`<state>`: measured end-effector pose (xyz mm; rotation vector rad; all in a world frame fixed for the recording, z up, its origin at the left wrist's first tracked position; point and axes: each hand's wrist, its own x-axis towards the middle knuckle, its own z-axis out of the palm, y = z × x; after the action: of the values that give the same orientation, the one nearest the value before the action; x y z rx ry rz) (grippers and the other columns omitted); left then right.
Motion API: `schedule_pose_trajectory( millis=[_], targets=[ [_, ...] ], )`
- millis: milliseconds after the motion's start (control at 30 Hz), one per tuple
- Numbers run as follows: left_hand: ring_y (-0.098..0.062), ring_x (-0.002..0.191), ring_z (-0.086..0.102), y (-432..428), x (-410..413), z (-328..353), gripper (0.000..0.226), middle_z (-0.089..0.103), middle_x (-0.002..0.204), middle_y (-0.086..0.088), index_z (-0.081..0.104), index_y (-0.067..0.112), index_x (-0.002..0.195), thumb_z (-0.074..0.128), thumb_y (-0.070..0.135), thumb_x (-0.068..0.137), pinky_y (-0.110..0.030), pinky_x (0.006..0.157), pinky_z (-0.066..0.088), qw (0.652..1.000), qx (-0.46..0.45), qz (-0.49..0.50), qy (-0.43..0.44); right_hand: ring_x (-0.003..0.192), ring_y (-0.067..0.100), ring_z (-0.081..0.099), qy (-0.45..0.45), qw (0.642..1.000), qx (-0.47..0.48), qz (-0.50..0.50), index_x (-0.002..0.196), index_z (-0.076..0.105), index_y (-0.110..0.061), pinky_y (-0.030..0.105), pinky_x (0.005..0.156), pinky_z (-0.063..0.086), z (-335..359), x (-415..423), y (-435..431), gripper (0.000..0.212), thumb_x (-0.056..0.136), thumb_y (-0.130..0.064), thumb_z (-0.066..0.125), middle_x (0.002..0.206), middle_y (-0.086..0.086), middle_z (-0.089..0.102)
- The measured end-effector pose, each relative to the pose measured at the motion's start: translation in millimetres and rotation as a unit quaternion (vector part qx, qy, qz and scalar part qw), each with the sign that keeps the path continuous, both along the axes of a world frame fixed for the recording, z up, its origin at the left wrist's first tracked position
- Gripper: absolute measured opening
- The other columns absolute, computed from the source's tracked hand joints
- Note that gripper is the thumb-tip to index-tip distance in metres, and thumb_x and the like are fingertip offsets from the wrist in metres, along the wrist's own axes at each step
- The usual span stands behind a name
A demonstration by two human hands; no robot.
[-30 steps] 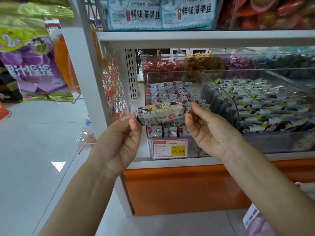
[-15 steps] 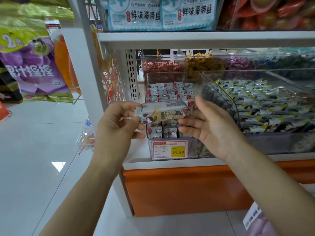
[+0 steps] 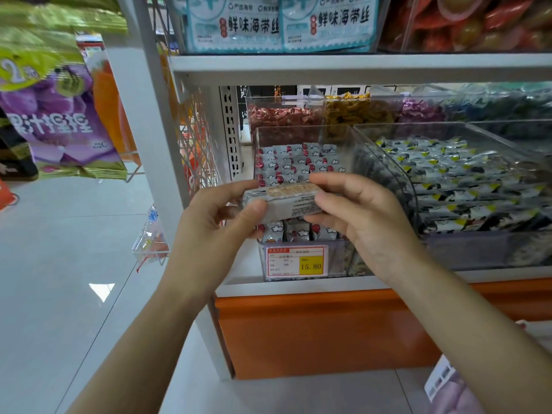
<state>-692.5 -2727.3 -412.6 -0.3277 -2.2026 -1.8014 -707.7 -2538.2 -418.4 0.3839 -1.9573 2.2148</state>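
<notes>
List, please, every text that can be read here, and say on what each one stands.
"鲜味海带丝": both blue-white packs, at the top.
"15.80": yellow field of the price tag; its other print is too small.
"2": hanging purple bag; its large characters are blurred.
Snack pack, held by the left hand and right hand: print too small to read.

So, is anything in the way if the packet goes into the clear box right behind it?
Nothing visible. The left hand and right hand hold the packet just in front of the clear box, which is open on top.
</notes>
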Motion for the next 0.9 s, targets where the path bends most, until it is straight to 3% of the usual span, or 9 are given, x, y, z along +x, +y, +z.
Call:
schedule_pose_trajectory(
  millis=[233,367,467,600,767,900],
  targets=[
    [0.001,0.073,0.053,-2,2,5,0.035,0.060,0.095,0.002,0.064,0.032,0.107,0.062,0.038,0.073,-0.020,0.067,0.049,0.994,-0.094,0.011,0.054,0.076,0.019,0.070,0.069,0.994,0.066,-0.061,0.088,0.071,-0.018,0.029,0.064,0.058,2,2,1,0.012,0.085,-0.008,0.065,0.087,0.002,0.070],
    [-0.002,0.074,0.051,-2,3,4,0.025,0.057,0.086,0.005,0.065,0.034,0.101,0.070,0.026,0.078,-0.015,0.062,0.043,0.983,-0.161,0.018,0.089,0.073,0.013,0.068,0.094,0.985,0.111,-0.088,0.078,0.067,-0.018,0.030,0.058,0.058,1,0,1,0.012,0.086,-0.010,0.064,0.076,-0.005,0.068],
    [-0.006,0.076,0.055,2,3,2,0.018,0.062,0.083,0.001,0.069,0.036,0.084,0.070,0.019,0.079,-0.022,0.066,0.045,0.993,-0.107,0.018,0.050,0.069,0.008,0.066,0.123,0.975,0.155,-0.099,0.076,0.065,-0.021,0.027,0.058,0.057,2,1,0,0.014,0.088,-0.013,0.063,0.071,-0.010,0.066],
    [-0.006,0.069,0.056,4,1,2,0.012,0.065,0.073,0.000,0.068,0.013,0.072,0.062,0.008,0.081,-0.016,0.061,0.046,1.000,0.002,0.000,-0.026,0.064,-0.001,0.062,0.138,0.974,0.162,-0.080,0.077,0.066,-0.019,0.013,0.055,0.049,3,3,-4,0.015,0.088,-0.010,0.062,0.066,-0.017,0.063],
    [-0.012,0.066,0.055,3,-1,2,0.018,0.062,0.069,-0.011,0.065,0.003,0.069,0.059,0.015,0.082,-0.028,0.062,0.046,0.999,0.023,0.027,-0.040,0.067,0.009,0.068,0.082,0.987,0.136,-0.023,0.075,0.066,-0.011,0.031,0.049,0.057,5,4,-3,0.014,0.088,-0.007,0.061,0.067,-0.008,0.066],
    [-0.024,0.072,0.059,3,-1,3,0.019,0.063,0.071,-0.013,0.066,0.006,0.068,0.059,0.015,0.083,-0.034,0.065,0.049,0.999,0.029,0.016,-0.034,0.067,0.014,0.069,0.023,0.993,0.117,0.027,0.074,0.066,-0.004,0.029,0.047,0.056,12,-1,4,0.015,0.087,-0.005,0.060,0.066,-0.001,0.068]
  ],
)
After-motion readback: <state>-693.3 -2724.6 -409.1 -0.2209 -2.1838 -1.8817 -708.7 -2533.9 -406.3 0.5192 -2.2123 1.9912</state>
